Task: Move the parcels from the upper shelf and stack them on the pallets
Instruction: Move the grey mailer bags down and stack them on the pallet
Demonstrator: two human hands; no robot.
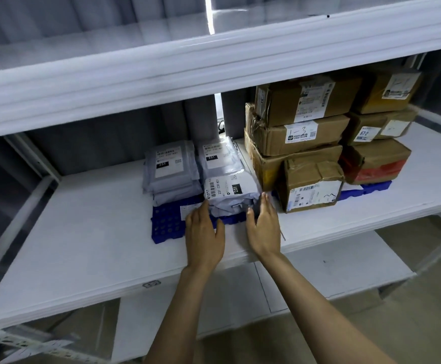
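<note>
A grey poly-bag parcel (pixel 231 195) with a white "231" label lies at the front of a blue pallet (pixel 165 224) on the middle shelf. My left hand (pixel 203 236) is flat at the parcel's left edge, fingers straight and touching it. My right hand (pixel 264 227) stands on edge against its right side, fingers straight. Two stacks of grey parcels sit behind it: one at the left (pixel 171 170), one at the back (pixel 219 157). The upper shelf (pixel 161 67) shows no parcels from this angle.
Brown cardboard boxes (pixel 303 132) are stacked on a second blue pallet (pixel 374 189) to the right, the nearest box (pixel 310 187) close to my right hand. The white shelf board (pixel 83 232) spreads out left of the pallet. A lower shelf (pixel 319 279) sits beneath.
</note>
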